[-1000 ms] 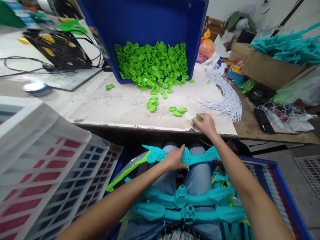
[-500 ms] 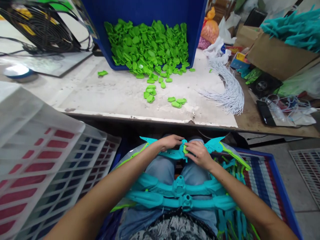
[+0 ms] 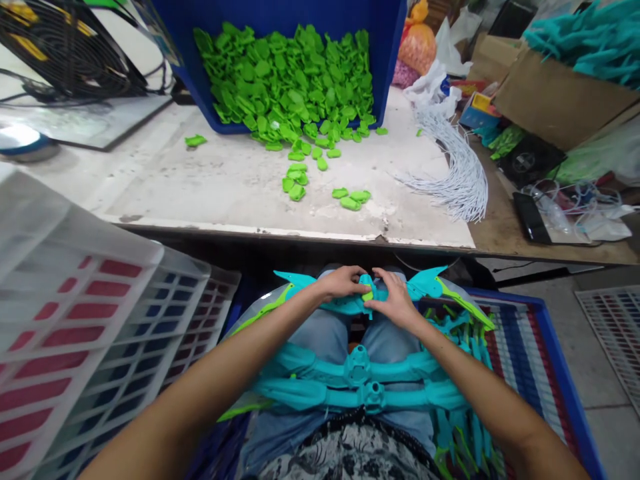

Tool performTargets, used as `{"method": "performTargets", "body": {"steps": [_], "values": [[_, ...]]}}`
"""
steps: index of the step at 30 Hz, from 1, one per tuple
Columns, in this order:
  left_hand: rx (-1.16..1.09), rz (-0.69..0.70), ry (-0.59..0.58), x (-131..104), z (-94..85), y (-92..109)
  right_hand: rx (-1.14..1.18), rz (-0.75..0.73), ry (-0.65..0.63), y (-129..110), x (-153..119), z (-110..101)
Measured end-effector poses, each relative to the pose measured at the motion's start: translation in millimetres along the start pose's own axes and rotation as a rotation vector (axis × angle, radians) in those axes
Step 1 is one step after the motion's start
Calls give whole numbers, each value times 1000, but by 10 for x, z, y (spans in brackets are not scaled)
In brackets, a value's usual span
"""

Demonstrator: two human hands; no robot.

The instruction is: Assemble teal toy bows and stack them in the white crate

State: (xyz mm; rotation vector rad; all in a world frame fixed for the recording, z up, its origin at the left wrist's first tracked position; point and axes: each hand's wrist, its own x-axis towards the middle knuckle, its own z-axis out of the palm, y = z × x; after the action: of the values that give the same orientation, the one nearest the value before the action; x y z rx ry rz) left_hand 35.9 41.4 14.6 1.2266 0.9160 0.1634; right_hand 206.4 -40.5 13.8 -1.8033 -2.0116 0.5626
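A turquoise plastic toy bow (image 3: 425,283) with lime-green tips lies across my knees. My left hand (image 3: 345,283) is closed on its middle from the left, thumb against a small green plastic piece (image 3: 367,293) at the centre. From the right, my right hand (image 3: 396,301) grips the same middle, with its thumb below the green piece and its fingers above. What the hidden fingertips touch cannot be made out. Two more turquoise bows, a farther bow (image 3: 320,370) and a nearer bow (image 3: 310,395), rest across my lap.
A blue bin (image 3: 385,87) of green pieces lies tipped on the white table (image 3: 210,193), several pieces spilled in front. White strings (image 3: 463,173) lie at right, near a cardboard box (image 3: 560,93). White crates (image 3: 150,267) stand left; a blue-rimmed crate (image 3: 565,373) with bow parts stands right.
My right hand's fingers have spread and shifted off the green piece to the bow's far side. My left fingers have moved onto the piece. The view has tilted slightly.
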Motion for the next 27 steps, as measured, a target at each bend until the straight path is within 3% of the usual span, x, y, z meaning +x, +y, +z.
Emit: {"method": "performTargets", "body": {"steps": [4, 6, 9, 13, 16, 19, 21, 23, 27], "values": [[-20, -64, 65, -18, 35, 21, 18, 140, -282, -45, 231, -81], [-29, -59, 82, -28, 44, 10, -1, 193, -358, -90, 309, -103], [-42, -2, 91, -46, 44, -24, -21, 174, -341, -159, 299, -68], [12, 48, 76, -85, -21, -31, -17, -55, -137, -128, 198, -115], [110, 36, 74, -136, -123, 3, -27, -63, 190, 78, 245, -518], [244, 35, 71, -177, -196, 28, -185, 287, 490, 437, 449, -1175], [356, 80, 122, -184, -186, 33, -245, 567, 502, 694, 638, -1570], [457, 146, 205, -180, -128, 32, -240, 752, 465, 913, 831, -1834], [582, 214, 322, -172, 13, 21, -159, 873, 425, 1196, 1116, -2025]]}}
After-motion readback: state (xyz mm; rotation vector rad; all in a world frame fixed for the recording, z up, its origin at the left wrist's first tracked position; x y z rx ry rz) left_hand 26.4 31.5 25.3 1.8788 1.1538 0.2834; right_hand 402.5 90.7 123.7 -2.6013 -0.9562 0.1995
